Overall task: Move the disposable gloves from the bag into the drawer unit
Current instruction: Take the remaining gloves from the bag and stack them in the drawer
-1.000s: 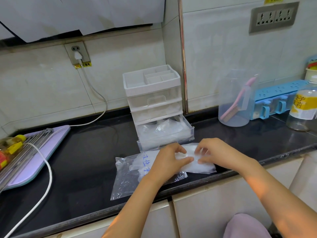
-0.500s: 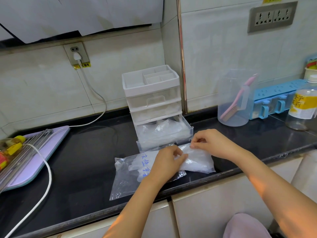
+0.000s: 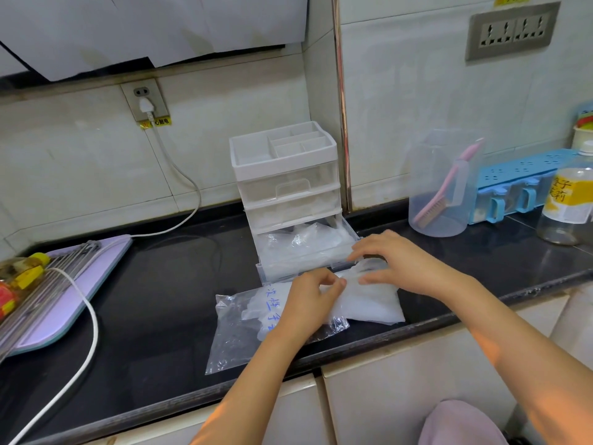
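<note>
Where the black tabletop (image 3: pixel 154 303) runs along its front edge, a clear bag (image 3: pixel 234 335) marked with blue handwriting is found lying flat. A stack of disposable gloves (image 3: pixel 369 305), white and translucent, is seen lying on the tabletop at the bag's right end, directly in front of the drawer unit (image 3: pixel 285 175); how much of the stack is inside the bag cannot be determined. The left hand (image 3: pixel 309 305) is recorded with fingers curled, thumb and forefinger pinched on the near edge of the gloves. The right hand (image 3: pixel 396 264) is recorded with fingers stretched nearly straight, resting on the far end of the stack close to the drawer front, nothing being gripped. Of the unit's 3 drawers, the bottom drawer (image 3: pixel 349 234) is noted pulled open, and crumpled translucent film (image 3: pixel 298 244) is observed inside it. To the left, a purple board (image 3: pixel 67 303) carrying metal rods is noted, with a white cable (image 3: pixel 93 319) laid across it. To the right, a clear jug (image 3: pixel 426 168) containing a pink brush (image 3: pixel 433 211) is noted, beside a blue rack (image 3: pixel 513 175) and a bottle (image 3: pixel 568 207) with a yellow label.
</note>
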`<act>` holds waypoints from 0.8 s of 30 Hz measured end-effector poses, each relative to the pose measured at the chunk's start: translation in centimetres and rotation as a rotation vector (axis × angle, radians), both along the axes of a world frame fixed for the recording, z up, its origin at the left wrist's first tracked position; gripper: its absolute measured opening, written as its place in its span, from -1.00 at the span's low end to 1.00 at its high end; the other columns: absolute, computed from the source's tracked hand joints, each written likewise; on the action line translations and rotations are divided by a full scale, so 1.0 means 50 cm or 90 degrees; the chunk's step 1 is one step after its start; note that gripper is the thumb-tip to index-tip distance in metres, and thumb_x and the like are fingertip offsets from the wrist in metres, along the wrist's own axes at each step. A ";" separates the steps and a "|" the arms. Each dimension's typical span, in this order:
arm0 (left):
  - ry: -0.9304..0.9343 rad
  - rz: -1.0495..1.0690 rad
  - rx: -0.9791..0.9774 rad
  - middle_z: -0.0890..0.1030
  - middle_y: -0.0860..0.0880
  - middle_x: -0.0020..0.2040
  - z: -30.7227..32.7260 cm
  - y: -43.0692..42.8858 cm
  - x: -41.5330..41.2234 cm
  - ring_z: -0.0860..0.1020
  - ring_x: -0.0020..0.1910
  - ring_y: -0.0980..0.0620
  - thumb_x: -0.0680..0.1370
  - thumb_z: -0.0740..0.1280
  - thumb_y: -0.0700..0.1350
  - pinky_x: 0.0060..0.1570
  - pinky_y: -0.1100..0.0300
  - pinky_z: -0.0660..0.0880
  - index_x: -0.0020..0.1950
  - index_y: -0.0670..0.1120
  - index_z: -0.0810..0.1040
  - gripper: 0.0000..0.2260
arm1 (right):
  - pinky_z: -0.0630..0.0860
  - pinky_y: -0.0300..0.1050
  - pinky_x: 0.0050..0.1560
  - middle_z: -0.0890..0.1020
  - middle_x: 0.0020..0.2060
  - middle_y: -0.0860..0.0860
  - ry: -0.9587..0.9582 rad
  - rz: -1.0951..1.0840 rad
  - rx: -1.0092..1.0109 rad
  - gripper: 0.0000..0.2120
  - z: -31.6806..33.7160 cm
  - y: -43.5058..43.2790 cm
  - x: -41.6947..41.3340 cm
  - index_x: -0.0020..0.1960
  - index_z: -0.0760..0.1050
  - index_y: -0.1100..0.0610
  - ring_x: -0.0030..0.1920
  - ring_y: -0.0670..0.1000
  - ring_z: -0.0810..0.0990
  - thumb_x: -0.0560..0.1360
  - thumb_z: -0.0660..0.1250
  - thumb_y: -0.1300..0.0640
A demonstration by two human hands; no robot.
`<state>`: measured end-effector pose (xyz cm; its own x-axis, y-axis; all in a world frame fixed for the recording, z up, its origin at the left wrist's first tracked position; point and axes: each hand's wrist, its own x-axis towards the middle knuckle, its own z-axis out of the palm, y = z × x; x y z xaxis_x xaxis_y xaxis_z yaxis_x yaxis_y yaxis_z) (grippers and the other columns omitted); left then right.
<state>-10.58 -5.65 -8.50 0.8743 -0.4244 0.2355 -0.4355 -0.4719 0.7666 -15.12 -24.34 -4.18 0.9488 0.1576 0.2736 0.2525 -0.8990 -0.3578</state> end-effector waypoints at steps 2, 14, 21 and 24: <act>0.003 -0.014 0.006 0.60 0.18 -0.12 -0.001 -0.001 -0.004 0.51 -0.04 0.30 0.51 0.39 -0.01 -0.07 0.37 0.34 -0.17 0.05 0.55 -0.92 | 0.30 -0.26 0.05 0.55 0.17 -0.16 -0.020 -0.024 -0.056 -0.75 0.006 0.012 0.012 0.12 0.62 -0.01 0.08 -0.10 0.36 0.46 0.42 0.02; 0.061 -0.003 0.039 0.43 0.12 0.22 -0.017 -0.002 -0.024 0.44 0.21 0.12 0.45 0.45 -0.06 0.06 0.40 0.32 0.40 -0.02 0.30 -0.42 | 0.50 -0.12 -0.18 0.62 -0.28 -0.02 -0.191 -0.183 0.279 -0.74 0.176 -0.011 0.023 -0.04 0.63 0.09 -0.27 0.04 0.58 0.49 0.27 0.38; 0.013 0.059 -0.126 0.13 0.15 0.50 0.053 -0.011 -0.057 0.15 0.46 0.19 0.35 0.49 0.18 0.36 0.31 0.16 0.55 0.07 0.01 -0.07 | 0.37 -0.45 -0.27 0.60 -0.24 -0.04 -0.231 -0.163 0.083 -0.73 0.251 0.022 0.015 -0.08 0.66 0.09 -0.27 -0.07 0.48 0.43 0.28 0.38; -0.042 0.066 -0.186 0.10 0.18 0.49 0.099 -0.027 -0.078 0.09 0.47 0.24 0.34 0.47 0.22 0.33 0.35 0.11 0.55 0.09 -0.02 -0.05 | 0.52 -0.07 -0.18 0.65 -0.22 0.10 -0.189 -0.182 -0.088 -0.89 0.265 0.053 0.028 -0.14 0.65 0.16 -0.21 0.10 0.58 0.45 0.34 0.19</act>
<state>-14.48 -6.99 -3.53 0.8882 -0.2395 0.3922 -0.4500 -0.2800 0.8480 -13.72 -21.69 9.08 0.8428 -0.0453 0.5364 0.0606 -0.9821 -0.1782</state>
